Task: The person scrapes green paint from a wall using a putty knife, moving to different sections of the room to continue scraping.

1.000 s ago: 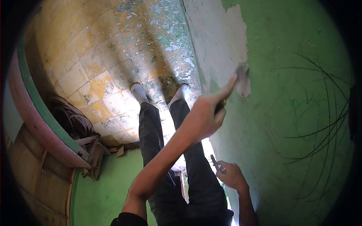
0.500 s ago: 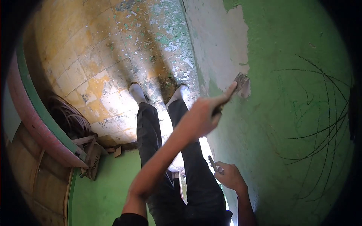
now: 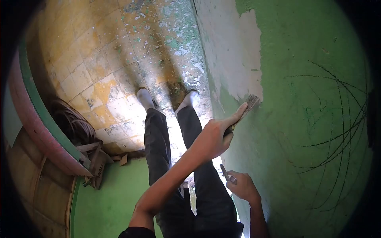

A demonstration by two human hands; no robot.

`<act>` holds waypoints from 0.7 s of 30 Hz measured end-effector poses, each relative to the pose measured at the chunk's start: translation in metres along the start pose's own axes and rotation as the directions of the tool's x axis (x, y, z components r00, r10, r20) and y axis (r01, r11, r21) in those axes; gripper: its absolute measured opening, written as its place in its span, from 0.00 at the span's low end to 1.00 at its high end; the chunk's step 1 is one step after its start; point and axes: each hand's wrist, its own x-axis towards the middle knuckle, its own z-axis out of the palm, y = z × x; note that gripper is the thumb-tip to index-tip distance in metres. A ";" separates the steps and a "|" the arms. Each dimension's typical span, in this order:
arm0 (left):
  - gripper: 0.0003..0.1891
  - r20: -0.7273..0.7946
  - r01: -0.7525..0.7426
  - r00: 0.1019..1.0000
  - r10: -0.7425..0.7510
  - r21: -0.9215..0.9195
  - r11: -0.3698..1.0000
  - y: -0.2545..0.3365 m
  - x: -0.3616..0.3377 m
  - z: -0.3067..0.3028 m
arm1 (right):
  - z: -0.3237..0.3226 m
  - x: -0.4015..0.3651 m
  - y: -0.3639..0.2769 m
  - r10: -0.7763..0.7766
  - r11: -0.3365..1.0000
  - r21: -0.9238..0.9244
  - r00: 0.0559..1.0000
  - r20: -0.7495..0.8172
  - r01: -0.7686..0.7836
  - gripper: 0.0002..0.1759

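My left hand [image 3: 214,139] is closed around a scraper [image 3: 251,104], index finger stretched along it. The scraper's worn flat blade lies against the green wall [image 3: 293,131], at the lower edge of a pale patch [image 3: 238,51] where the paint is off. Lower down, beside my thigh, my right hand [image 3: 243,187] is closed around a narrow dark tool [image 3: 224,173]. Its exact kind is hard to make out, since the fingers hide part of it.
Paint flakes [image 3: 182,43] litter the tiled floor [image 3: 91,43] around my feet and along the wall's base. On the left stand a curved pink and green ledge [image 3: 43,131], a coiled bundle [image 3: 73,121] and a wooden box [image 3: 97,166]. Black scribbles [image 3: 341,131] mark the wall.
My left hand and the scraper have moved down the view along the wall. The pale patch now reaches lower near the blade. My right hand has hardly moved.
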 end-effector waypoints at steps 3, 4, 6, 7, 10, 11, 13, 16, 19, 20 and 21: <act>0.46 -0.025 0.056 0.998 -0.053 0.115 0.992 0.008 0.030 -0.027 | 0.004 0.000 -0.001 -0.007 1.000 -0.003 1.000 0.014 0.007 0.21; 0.46 -0.037 0.066 0.997 -0.062 0.087 0.994 0.014 0.045 -0.040 | 0.003 0.001 -0.001 -0.005 1.000 -0.018 1.000 0.023 0.005 0.21; 0.46 0.003 -0.013 1.000 0.013 0.082 0.997 0.004 0.037 -0.036 | -0.003 0.002 -0.003 0.034 0.999 -0.024 0.999 0.008 -0.034 0.21; 0.47 0.030 -0.048 0.998 0.046 0.081 0.996 -0.002 0.028 -0.031 | -0.003 0.000 -0.005 0.054 0.998 -0.019 0.999 0.005 -0.054 0.22; 0.46 0.075 0.014 0.997 -0.015 0.018 1.000 0.004 0.006 -0.013 | 0.000 -0.001 -0.004 0.015 1.000 0.003 1.000 0.010 -0.015 0.22; 0.46 0.044 0.013 0.999 -0.014 0.007 1.000 0.002 0.011 -0.016 | 0.000 -0.002 -0.003 0.012 1.000 -0.004 1.000 0.011 -0.012 0.21; 0.46 0.000 0.053 0.999 -0.053 0.062 0.997 0.015 0.044 -0.044 | 0.003 0.000 -0.001 0.003 1.000 -0.008 1.000 0.016 -0.002 0.21; 0.46 0.008 -0.007 1.000 0.008 -0.001 1.000 -0.008 0.032 -0.025 | -0.005 0.001 -0.007 0.055 0.998 -0.043 0.998 0.020 -0.054 0.21; 0.46 0.060 0.036 0.997 -0.037 0.016 0.999 0.001 0.018 -0.018 | -0.001 -0.003 -0.004 0.007 1.000 -0.009 1.000 -0.015 -0.007 0.21; 0.46 0.051 0.046 0.998 -0.049 0.045 0.998 -0.001 0.027 -0.027 | 0.000 -0.002 -0.004 0.004 1.000 -0.005 1.000 -0.003 -0.004 0.21; 0.47 0.042 0.056 0.997 -0.059 0.072 0.996 -0.001 0.037 -0.037 | 0.001 -0.001 -0.004 0.002 1.000 -0.003 1.000 0.008 -0.002 0.21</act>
